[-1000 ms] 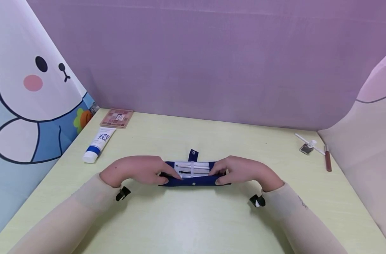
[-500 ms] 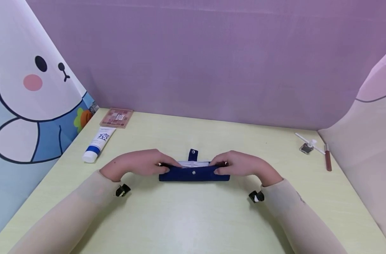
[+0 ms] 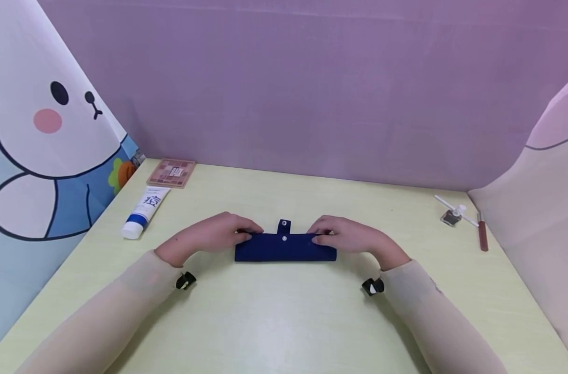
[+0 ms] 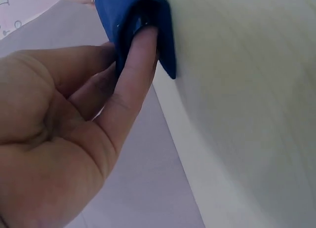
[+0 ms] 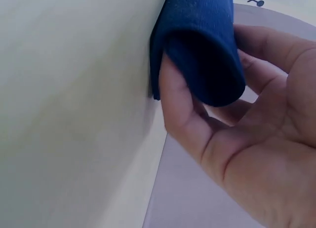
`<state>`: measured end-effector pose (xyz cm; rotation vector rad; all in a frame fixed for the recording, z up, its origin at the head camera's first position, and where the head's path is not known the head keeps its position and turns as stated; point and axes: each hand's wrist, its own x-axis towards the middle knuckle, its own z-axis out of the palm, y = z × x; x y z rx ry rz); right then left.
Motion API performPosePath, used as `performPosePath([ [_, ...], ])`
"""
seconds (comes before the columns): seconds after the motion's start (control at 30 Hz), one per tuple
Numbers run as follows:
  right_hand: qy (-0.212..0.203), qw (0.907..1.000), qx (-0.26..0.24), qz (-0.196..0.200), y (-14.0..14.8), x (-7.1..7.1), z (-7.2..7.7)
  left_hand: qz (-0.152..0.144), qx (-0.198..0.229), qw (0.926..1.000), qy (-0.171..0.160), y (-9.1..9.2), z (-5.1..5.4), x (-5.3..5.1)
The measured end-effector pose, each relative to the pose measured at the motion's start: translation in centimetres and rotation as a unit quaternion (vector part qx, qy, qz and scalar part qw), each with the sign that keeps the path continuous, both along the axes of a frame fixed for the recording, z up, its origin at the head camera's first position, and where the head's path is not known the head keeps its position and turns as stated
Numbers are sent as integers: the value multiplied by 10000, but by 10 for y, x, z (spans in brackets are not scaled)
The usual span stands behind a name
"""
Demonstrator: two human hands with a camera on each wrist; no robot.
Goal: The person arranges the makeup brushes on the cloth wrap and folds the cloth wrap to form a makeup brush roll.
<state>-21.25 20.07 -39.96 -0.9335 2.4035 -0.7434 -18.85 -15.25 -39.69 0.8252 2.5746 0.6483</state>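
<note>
A navy blue fabric roll-up case [image 3: 285,249] lies folded over at the middle of the table. Its snap tab [image 3: 284,225] sticks out from the far edge, and a metal snap shows on the folded flap. My left hand [image 3: 218,232] pinches the left end of the flap between thumb and fingers. At the right end, my right hand [image 3: 351,235] pinches it likewise. In both wrist views the case [image 4: 131,8] looks like a rolled tube, with a finger of the right hand [image 5: 261,124] tucked under the fold. Whatever lies inside the case is hidden now.
On the left of the table [image 3: 274,322] lie a white tube with a blue band [image 3: 145,212] and a pink checked flat box [image 3: 172,173]. Far right are a small dark clear-sided bottle [image 3: 450,218], a thin white stick [image 3: 443,202] and a reddish-brown tube [image 3: 483,236].
Both hands have moved away from me, folding the near flap of the case over. The slim sticks and white lining seen earlier are covered now.
</note>
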Motion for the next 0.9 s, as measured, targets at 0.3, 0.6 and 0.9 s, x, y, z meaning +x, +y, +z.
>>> performPosePath([
  [0.3,191,9990,396,-17,-9,-5,-1,238,-350,9987,284,11,-2,-3],
  [0.6,659,9963,407,-377,-25,-2,-1,303,-619,9921,1052,22,-2,5],
  [0.9,153,9970,532,-542,-53,-1,6,-435,-404,9854,1596,39,2,24],
])
